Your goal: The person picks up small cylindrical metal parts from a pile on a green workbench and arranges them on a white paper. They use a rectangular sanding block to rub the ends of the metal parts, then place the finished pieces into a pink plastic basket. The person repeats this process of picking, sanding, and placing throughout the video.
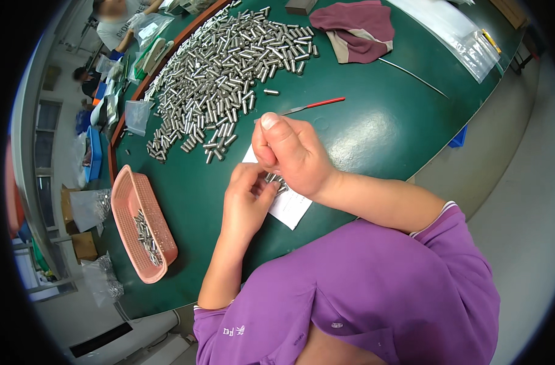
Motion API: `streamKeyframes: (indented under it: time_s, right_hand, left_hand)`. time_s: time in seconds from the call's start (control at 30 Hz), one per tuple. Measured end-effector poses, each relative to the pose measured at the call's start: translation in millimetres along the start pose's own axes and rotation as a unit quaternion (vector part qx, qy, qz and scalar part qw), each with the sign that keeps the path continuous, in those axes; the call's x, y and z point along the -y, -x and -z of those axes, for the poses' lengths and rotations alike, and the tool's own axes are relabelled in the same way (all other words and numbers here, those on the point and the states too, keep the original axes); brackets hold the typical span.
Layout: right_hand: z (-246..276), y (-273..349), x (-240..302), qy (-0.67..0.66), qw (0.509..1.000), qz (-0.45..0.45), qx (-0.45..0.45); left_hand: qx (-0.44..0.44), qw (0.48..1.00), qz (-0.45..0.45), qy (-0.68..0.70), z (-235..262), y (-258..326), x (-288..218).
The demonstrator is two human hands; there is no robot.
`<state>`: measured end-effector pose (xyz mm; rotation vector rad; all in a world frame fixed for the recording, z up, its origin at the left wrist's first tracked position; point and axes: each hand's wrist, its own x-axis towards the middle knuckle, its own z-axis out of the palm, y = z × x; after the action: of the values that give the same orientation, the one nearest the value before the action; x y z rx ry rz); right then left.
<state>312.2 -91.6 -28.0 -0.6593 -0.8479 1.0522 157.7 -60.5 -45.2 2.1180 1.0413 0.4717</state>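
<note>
Over white paper [291, 211], the left hand [244, 201] bends its fingers by half-hidden metal pins [282, 185], their axes and any grip impossible to tell; the right hand [299, 155] is curled closed, contents hidden. Beyond, a loose pin [271, 92] points left-right beside a heap [229, 67] lying every way on the green worktop [399, 121]. Farthest, the edge cuts off a co-worker [114, 29].
</note>
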Motion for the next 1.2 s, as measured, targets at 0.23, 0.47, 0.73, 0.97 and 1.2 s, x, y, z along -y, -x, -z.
streamKeyframes:
  time_s: [0.23, 0.47, 0.73, 0.97, 1.2]
  right_hand:
    - [0, 1, 1, -0.009, 1.0, -0.004, -0.008]
    - [-5, 4, -1, 0.018, 1.0, -0.005, -0.009]
    - [1, 1, -6, 0.022, 1.0, -0.008, 0.001]
    - [0, 5, 1, 0.0, 1.0, -0.013, -0.018]
    - [3, 8, 1, -0.044, 0.998, -0.028, -0.019]
  left_hand:
    - [-0.013, 1.0, 0.023, 0.01, -2, 1, -1]
    - [-0.004, 1.0, 0.013, 0.008, -3, 0, 3]
    - [0.063, 0.997, 0.009, 0.037, 13, 3, -6]
    - [0.002, 1.0, 0.002, -0.016, -4, 9, -7]
    - [-0.016, 0.999, 0.025, -0.024, -8, 10, -11]
